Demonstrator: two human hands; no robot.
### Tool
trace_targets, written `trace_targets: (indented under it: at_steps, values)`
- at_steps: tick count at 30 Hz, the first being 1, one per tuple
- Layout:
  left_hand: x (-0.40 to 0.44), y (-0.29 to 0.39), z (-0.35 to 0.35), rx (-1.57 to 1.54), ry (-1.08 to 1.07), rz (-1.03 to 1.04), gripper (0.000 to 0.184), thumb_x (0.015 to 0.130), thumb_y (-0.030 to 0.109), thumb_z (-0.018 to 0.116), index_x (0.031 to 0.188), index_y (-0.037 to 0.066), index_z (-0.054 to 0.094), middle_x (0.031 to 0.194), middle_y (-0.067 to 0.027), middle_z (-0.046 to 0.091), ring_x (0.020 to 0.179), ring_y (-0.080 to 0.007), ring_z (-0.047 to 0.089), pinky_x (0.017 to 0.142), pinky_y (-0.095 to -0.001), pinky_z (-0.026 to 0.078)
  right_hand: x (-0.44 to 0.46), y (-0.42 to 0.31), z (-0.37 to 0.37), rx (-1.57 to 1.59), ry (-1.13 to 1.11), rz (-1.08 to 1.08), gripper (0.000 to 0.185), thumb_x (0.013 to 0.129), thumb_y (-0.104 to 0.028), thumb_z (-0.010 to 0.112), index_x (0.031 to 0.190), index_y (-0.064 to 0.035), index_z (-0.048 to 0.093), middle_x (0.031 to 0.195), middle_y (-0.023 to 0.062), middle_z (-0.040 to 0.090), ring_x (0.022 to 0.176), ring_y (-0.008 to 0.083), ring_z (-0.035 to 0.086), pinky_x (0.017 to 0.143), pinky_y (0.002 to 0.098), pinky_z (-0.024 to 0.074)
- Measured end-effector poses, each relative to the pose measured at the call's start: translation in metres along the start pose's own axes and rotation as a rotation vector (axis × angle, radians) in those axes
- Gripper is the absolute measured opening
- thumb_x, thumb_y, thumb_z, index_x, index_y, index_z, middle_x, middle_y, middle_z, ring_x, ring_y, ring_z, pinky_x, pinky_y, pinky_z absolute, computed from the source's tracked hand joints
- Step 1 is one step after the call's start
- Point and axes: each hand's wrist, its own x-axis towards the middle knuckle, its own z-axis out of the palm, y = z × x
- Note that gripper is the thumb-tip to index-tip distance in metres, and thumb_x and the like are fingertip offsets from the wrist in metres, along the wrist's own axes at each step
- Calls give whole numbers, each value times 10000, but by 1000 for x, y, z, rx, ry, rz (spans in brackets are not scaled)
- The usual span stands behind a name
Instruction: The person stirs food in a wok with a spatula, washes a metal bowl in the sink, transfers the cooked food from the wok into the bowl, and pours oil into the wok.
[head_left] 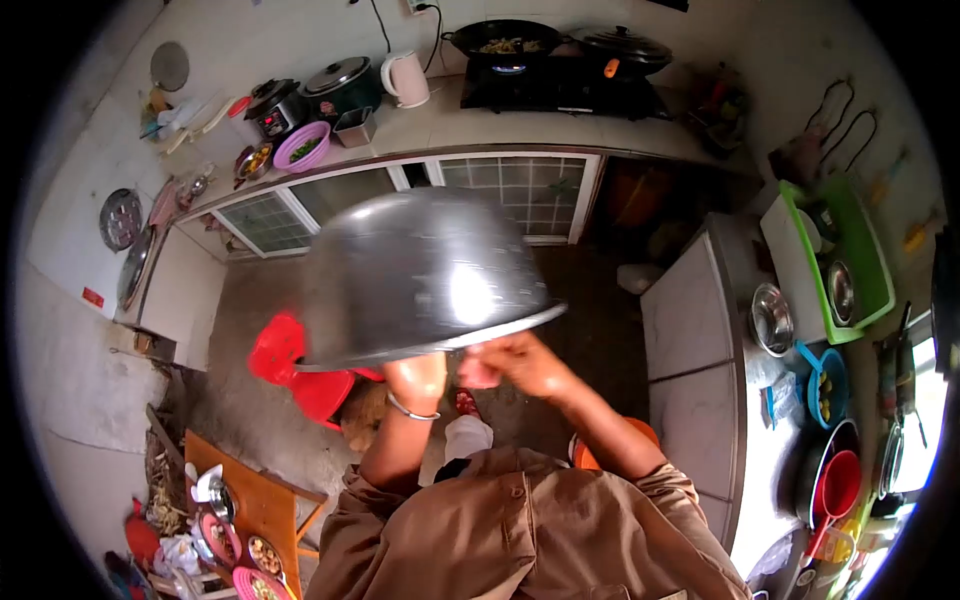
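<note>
kitchen, stove (560, 95) at back; tilted metal bowl (420, 270) held up on left hand (415, 378), fingers hidden, openness can't tell; right hand (525, 364) part-curled at blurred pink thing (478, 374), grip unclear.

Big basin (410, 270) silver-grey w/ a white glare patch – wrist bangle (412, 410) silver too, shirt (440, 540) plain brown, trouser leg (468, 438) pale, shoe (467, 402) red w/ lighter specks. Chair (322, 393) bright red, bucket (640, 431) orange, table (268, 490) orange-brown. Cabinet door (500, 185) grey-green w/ pale grid lines, white frame. Stove (545, 92) & wok (465, 42) blk, flame (510, 69) blue, kettle (407, 80) pinkish-white, round basket (310, 152) pinky-purple. R side – tub (873, 245) lime green, strainer (836, 385) blue, dipper (841, 483) red, floor (245, 310) dk brownish-grey
</note>
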Motion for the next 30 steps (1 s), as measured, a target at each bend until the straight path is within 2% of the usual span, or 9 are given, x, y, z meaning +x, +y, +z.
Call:
trace_targets:
  at_steps: [4, 6, 8, 9, 11, 12, 16, 24, 30]
  values:
    - [59, 33, -45, 37, 249, 30, 391, 954, 221, 437, 1284, 12, 460, 1347, -114, 485, 1247, -238, 445, 1087, -436, 305, -5, -42, -79, 288, -19, -367, 363, 938, -301, 534, 691, -46, 614, 624, 84, 596, 530, 162, 551, 474, 280, 409]
    - [83, 43, -66, 57, 256, 28, 405, 974, 231, 408, 1313, 12, 429, 1374, -115, 455, 1261, -249, 427, 1094, -457, 292, 16, 0, -137, 775, -190, -563, 320, 925, -330, 546, 904, -26, 644, 758, 181, 649, 689, 260, 631, 574, 357, 481]
    - [106, 53, -82, 51, 354, -53, 414, 975, 231, 405, 1326, 11, 417, 1387, -112, 441, 1274, -248, 410, 1097, -456, 287, 43, 21, -170, -14, 416, 86, 375, 900, -331, 596, 1169, -68, 597, 1041, 243, 632, 1017, 325, 611, 803, 398, 512]
    - [116, 54, -87, 84, 351, -56, 421, 976, 231, 405, 1338, 17, 407, 1396, -105, 431, 1281, -245, 400, 1095, -454, 287, 53, 24, -173, -23, 407, 97, 375, 900, -331, 596, 1169, -68, 597, 1041, 243, 632, 1017, 325, 611, 803, 398, 512]
    - [138, 56, -115, 159, 305, -61, 425, 968, 246, 418, 1330, 24, 419, 1396, -88, 429, 1287, -238, 388, 1098, -432, 278, 66, 28, -162, -1070, 445, -120, 660, 833, -284, 697, 1396, -124, 392, 1307, 235, 489, 1240, 334, 465, 988, 426, 428]
    - [146, 52, -129, 233, 253, -68, 428, 961, 262, 430, 1322, 32, 431, 1397, -72, 426, 1293, -230, 376, 1100, -411, 270, 86, 16, -143, -342, 643, 2, 909, 729, -236, 794, 1457, -146, 258, 1396, 198, 408, 1253, 310, 450, 1000, 421, 422]
    - [177, 32, -142, 385, 289, -117, 464, 955, 302, 449, 1340, 43, 433, 1383, -77, 443, 1284, -209, 390, 1084, -397, 299, 159, -56, -101, -714, 440, -286, 1135, 603, -216, 862, 1485, -156, 150, 1406, 178, 402, 1238, 306, 465, 1001, 422, 421]
    - [261, 2, -116, 1264, -474, -151, 744, 812, 96, 648, 1433, 26, 245, 1474, -181, 265, 1353, -315, 294, 1112, -409, 235, 216, -48, -179, -723, 751, -543, 581, 876, -177, 587, 1393, -26, 369, 1409, 129, 428, 1250, 251, 456, 1030, 331, 344]
    - [311, -20, -136, 1967, -853, 51, 573, 716, 85, 709, 1253, 198, 545, 1462, -194, 243, 1352, -387, 258, 1105, -480, 244, 256, -48, -255, -165, 582, 318, 353, 835, -141, 640, 1110, 62, 550, 996, 161, 638, 854, 225, 618, 718, 344, 521]
